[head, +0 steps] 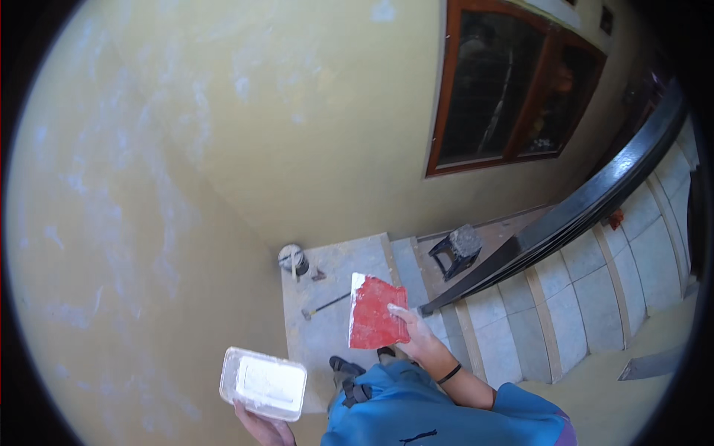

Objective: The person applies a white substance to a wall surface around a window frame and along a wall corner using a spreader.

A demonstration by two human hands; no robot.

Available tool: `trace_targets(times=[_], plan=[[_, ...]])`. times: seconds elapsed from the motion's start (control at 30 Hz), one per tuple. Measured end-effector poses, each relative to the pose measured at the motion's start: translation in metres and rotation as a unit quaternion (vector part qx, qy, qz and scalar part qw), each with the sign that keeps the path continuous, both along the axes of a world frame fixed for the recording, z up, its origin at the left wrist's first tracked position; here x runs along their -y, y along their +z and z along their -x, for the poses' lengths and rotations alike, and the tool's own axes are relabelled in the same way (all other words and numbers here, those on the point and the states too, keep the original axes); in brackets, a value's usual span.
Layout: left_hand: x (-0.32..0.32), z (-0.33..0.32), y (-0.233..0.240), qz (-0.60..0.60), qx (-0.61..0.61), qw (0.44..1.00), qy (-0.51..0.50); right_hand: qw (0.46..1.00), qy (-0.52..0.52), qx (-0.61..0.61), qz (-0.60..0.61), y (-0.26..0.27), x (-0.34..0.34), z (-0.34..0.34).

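Observation:
My right hand grips a red plastic putty spreader by its ribbed back edge. White filler coats the spreader's far edge, which faces left. In my left hand is a clear plastic tub, held from below near its lower corner. White filler, or residue of it, shows inside the tub; how deep it is I cannot tell. The yellowish wall in front and to the left bears many white smeared patches. Both hands are apart from the wall.
A bucket with a tool across it stands in the landing's corner. A hammer lies on the tiles. Tiled stairs run to the right beside a dark handrail. Beyond are a small stool and a wood-framed window.

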State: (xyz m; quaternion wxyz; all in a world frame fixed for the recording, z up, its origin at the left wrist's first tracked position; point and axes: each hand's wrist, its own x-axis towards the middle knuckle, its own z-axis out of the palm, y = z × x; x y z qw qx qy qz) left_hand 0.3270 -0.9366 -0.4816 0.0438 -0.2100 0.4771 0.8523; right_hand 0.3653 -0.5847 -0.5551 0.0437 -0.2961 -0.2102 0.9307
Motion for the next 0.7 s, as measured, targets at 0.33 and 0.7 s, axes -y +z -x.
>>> trace_targets(times=[0.33,0.7], plan=[[-0.009,-0.021,0.002,0.076,0.016,0.997,-0.001,1.0,-0.002,-0.002,-0.006,-0.011,-0.01,-0.007],[0.001,0.011,-0.051,-0.05,-0.018,0.997,-0.049,0.999,-0.021,-0.046,-0.001,-0.049,-0.01,-0.016]])
